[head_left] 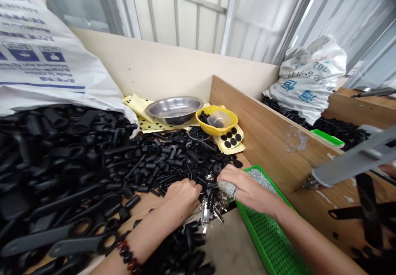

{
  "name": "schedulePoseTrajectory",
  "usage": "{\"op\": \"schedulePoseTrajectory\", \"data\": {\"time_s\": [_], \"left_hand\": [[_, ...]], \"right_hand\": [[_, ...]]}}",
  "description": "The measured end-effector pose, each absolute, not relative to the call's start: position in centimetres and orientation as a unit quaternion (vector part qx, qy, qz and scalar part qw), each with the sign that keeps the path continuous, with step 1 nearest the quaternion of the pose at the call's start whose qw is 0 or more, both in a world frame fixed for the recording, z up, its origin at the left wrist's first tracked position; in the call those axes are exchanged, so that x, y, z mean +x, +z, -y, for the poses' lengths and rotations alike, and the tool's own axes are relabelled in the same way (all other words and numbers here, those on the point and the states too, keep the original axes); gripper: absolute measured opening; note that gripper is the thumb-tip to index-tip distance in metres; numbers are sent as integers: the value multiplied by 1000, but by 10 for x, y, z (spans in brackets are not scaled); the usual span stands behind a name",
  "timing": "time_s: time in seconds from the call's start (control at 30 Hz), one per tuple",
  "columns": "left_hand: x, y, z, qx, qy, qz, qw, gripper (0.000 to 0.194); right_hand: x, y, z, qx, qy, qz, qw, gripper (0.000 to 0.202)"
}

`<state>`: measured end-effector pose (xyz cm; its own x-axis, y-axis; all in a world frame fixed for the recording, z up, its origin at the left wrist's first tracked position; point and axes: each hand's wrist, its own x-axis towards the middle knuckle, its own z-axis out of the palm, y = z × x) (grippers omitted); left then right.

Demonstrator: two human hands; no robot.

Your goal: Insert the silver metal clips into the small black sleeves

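Note:
My left hand (pixel 182 198) is closed, its fingertips hidden behind the knuckles, at a heap of small shiny metal pieces (pixel 206 213). A dark beaded bracelet (pixel 126 254) circles that wrist. Facing it, my right hand (pixel 239 186) bends its fingers down to the same heap, pinched together; a greyish wrap (pixel 228 189) covers one finger. Whatever either hand holds is hidden. Black screws (pixel 161 180) and short black sleeves (pixel 168 155) lie just beyond the hands. Under my right forearm is a green perforated tray (pixel 262 233) with small silvery pieces (pixel 260 180) at its far end.
Black plastic handles with ring ends (pixel 74 242) pile up at left beneath a white sack (pixel 62 69). A steel bowl (pixel 175 106) and yellow basket (pixel 229 122) stand at the back. A wooden divider (pixel 262 130) and a grey power screwdriver (pixel 349 155) are at right.

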<state>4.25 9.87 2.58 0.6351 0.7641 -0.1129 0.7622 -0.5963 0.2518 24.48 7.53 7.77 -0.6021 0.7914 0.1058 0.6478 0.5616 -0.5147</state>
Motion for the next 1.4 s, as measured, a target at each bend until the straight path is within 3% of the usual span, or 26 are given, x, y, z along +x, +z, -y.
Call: {"op": "schedulePoseTrajectory", "data": {"time_s": [0.2, 0.67, 1.0, 1.1, 1.4], "left_hand": [[49, 32, -103, 909, -40, -405, 89, 11], [51, 11, -95, 940, -6, -339, 42, 22], [25, 34, -125, 894, 74, -436, 67, 19], [22, 47, -131, 877, 105, -468, 33, 30], [84, 35, -106, 953, 31, -300, 14, 15]], "right_hand": [[247, 77, -73, -408, 215, 872, 164, 21], [248, 74, -75, -407, 205, 876, 161, 22], [261, 80, -76, -428, 199, 863, 182, 21], [266, 82, -77, -435, 203, 856, 189, 21], [279, 81, -78, -453, 207, 841, 211, 20]]}}
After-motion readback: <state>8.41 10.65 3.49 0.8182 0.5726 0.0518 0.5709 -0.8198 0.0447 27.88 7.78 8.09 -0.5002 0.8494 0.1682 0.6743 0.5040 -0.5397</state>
